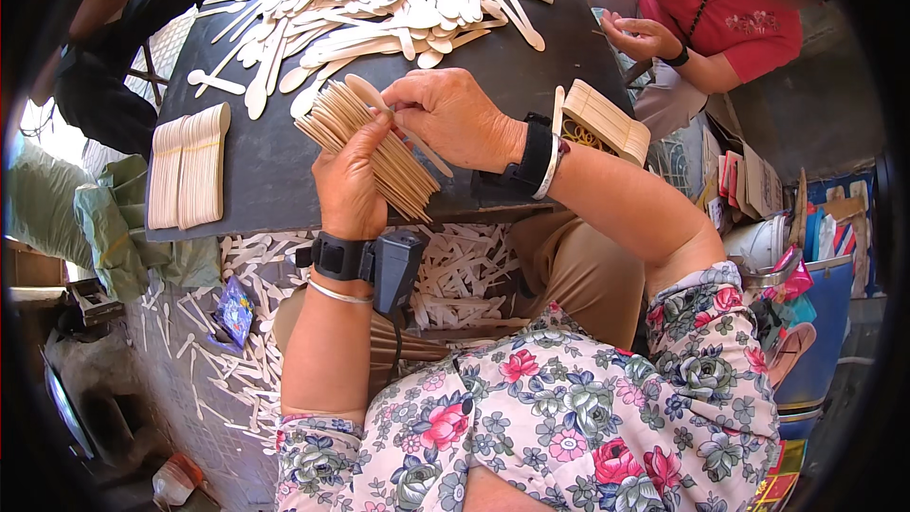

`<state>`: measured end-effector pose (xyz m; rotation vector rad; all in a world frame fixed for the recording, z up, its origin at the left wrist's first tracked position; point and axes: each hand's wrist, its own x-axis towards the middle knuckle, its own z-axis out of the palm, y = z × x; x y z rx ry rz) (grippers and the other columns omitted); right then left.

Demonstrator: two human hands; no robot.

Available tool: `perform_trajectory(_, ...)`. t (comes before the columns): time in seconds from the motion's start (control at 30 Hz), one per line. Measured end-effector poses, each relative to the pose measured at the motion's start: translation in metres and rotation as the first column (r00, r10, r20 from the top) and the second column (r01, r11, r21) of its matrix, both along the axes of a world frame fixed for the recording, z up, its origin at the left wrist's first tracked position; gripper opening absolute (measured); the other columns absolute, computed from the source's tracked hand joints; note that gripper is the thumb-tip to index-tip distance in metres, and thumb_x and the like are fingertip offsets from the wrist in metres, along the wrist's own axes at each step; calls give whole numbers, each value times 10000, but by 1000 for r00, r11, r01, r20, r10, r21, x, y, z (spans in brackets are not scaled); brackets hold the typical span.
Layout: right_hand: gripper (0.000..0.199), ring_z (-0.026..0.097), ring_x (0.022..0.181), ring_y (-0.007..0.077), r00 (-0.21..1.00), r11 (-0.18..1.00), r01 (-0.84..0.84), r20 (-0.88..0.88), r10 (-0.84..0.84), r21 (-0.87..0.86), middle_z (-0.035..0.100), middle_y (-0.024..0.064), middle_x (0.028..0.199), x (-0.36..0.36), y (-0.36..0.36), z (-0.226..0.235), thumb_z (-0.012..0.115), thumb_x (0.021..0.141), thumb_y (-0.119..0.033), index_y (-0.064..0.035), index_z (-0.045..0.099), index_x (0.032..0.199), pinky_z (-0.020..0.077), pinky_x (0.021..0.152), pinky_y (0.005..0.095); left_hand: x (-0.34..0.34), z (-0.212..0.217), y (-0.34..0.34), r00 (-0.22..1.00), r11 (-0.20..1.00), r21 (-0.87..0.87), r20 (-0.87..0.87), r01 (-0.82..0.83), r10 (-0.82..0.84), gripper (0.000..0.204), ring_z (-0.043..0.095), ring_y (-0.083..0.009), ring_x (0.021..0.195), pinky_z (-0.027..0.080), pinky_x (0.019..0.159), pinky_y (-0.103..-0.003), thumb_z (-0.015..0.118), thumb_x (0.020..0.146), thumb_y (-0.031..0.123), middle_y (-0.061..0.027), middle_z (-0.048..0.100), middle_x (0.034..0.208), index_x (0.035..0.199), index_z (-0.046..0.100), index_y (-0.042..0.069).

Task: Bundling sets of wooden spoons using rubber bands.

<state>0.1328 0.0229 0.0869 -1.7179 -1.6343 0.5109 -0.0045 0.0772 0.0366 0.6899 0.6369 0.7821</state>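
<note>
Wooden spoon bundle [374, 147] gripped by left hand [349, 185]; right hand [453, 118] pinching one; loose spoons [379, 9] beyond.

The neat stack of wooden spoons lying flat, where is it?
The neat stack of wooden spoons lies on the dark table's left edge in the head view, left of the left hand.

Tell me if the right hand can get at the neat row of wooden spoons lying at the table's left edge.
Probably not freely: the right hand is at the spoon bundle the left hand holds, which lies between it and the row.
</note>
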Motion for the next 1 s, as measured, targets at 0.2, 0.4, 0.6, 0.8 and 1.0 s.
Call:
perform_trajectory(0.2, 258, 639, 769, 235, 978, 966, -115, 196, 70, 230, 651, 138, 846, 3, -1, -14, 617, 798, -11, -6, 641, 1055, 516, 702, 308, 0, 6, -2, 999, 1000, -15, 51, -12, 13, 193, 649, -175, 801, 550, 686, -317, 654, 855, 39, -87, 656, 929, 1031, 600, -17)
perform_trajectory(0.4, 269, 653, 699, 177, 989, 984, -131, 91, 120, 123, 660, 119, 831, 0, -4, -7, 580, 831, 2, -14, 630, 1095, 526, 647, 304, -3, 5, -1, 999, 999, -21, 20, 29, -29, 217, 647, -199, 869, 546, 759, -346, 633, 879, 98, -103, 642, 977, 1051, 581, -24)
perform_trajectory(0.6, 299, 639, 671, 147, 966, 964, 215, 109, -233, 160, 669, 102, 835, 48, 19, -3, 585, 858, -82, -27, 608, 1151, 520, 620, 275, -5, 3, 5, 996, 993, -101, 58, -60, 66, 250, 642, -282, 942, 544, 829, -420, 614, 887, 112, -163, 630, 996, 1064, 550, -52)
perform_trajectory(0.8, 304, 656, 891, 331, 724, 694, 633, 56, -688, 344, 668, 216, 958, 164, 37, -3, 590, 852, -226, -11, 642, 1061, 505, 803, 390, -9, 14, 3, 991, 992, -82, 85, -96, 102, 259, 637, -299, 975, 542, 856, -433, 624, 877, 106, -173, 627, 1001, 1063, 545, -57)
perform_trajectory(1.0, 440, 632, 935, 372, 678, 775, 631, 467, -568, 26, 653, 234, 1003, 158, 47, -15, 592, 830, -401, -15, 647, 1035, 498, 825, 400, -7, 19, -3, 996, 994, -86, 60, -65, 71, 250, 644, -290, 955, 550, 844, -421, 642, 868, 99, -168, 630, 1000, 1050, 555, -47)
